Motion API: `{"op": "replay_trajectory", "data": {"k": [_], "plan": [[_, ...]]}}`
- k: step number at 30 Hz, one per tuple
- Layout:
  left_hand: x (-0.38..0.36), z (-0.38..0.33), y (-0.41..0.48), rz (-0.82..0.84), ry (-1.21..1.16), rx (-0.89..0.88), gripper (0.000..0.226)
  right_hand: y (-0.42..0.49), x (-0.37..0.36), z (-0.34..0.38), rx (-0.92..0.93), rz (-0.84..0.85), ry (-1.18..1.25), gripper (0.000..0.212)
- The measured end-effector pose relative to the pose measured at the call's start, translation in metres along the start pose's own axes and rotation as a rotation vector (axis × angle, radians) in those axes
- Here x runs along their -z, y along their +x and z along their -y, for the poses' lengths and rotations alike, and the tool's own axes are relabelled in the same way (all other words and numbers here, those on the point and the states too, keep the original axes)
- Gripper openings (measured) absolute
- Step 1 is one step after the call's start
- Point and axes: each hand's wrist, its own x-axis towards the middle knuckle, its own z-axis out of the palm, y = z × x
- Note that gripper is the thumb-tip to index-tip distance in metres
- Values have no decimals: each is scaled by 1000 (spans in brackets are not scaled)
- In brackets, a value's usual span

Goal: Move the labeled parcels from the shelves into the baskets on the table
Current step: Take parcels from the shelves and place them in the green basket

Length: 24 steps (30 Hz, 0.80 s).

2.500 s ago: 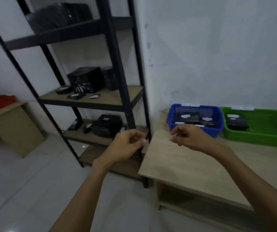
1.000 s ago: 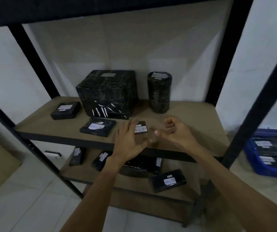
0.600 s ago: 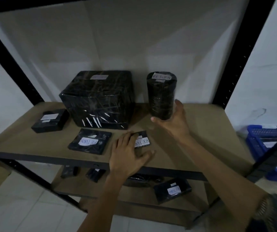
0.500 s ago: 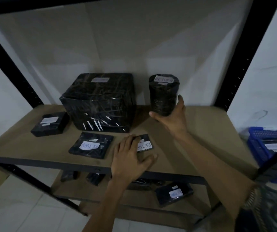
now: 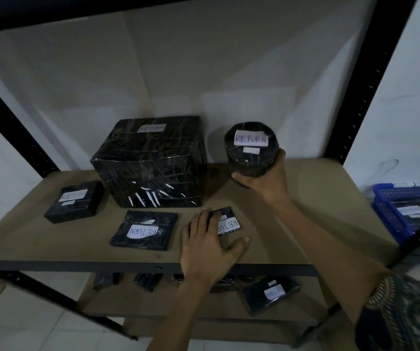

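- Where black metal uprights frame it, shelf point(image 5: 318, 211): tan board, matte and flat, bearing the parcels below.
- Blue basket point(image 5: 383, 209): plastic with lattice walls, at the right edge beyond the rack, with dark labelled parcels inside.
- Box parcel point(image 5: 150, 160): cuboid in creased, glossy black film with white streaks low on the front and a white label on top. It stands at the back of the shelf.
- Cylinder parcel point(image 5: 250, 153): round, black film, white "RETURN" label on its top face. It is tilted toward the viewer, right of the box parcel. The right hand point(image 5: 267, 181) is clamped on it, thumb beneath and fingers up its right side. Contact with the shelf cannot be told.
- Flat parcel point(image 5: 144, 233): square black pouch, "RETURN" label, in front of the box parcel.
- Small box parcel point(image 5: 74, 201): low black block, label blurred, at the shelf's left end.
- Lower parcel point(image 5: 271, 293): black slab with a white label, on the shelf below.
- Slim parcel point(image 5: 226, 221): thin, black, "RETURN" label, front centre. The left hand point(image 5: 209, 247) rests on it with fingers straight and thumb spread on the board. The hands are well apart.
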Motion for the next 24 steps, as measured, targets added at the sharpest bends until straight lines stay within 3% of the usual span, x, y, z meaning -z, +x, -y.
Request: {"op": "replay_trajectory", "data": {"k": [5, 15, 21, 24], "plan": [[0, 0, -1, -4, -12, -4, 86, -20, 7, -14, 88, 40, 83, 96], [4, -1, -3, -28, -112, -30, 73, -74, 49, -2, -46, 35, 83, 114], [26, -9, -21, -75, -246, -12, 77, -121, 94, 14, -4, 16, 84, 115], [45, -20, -45, -98, -252, -40, 67, -151, 121, 23, 26, 74, 126, 107]]}}
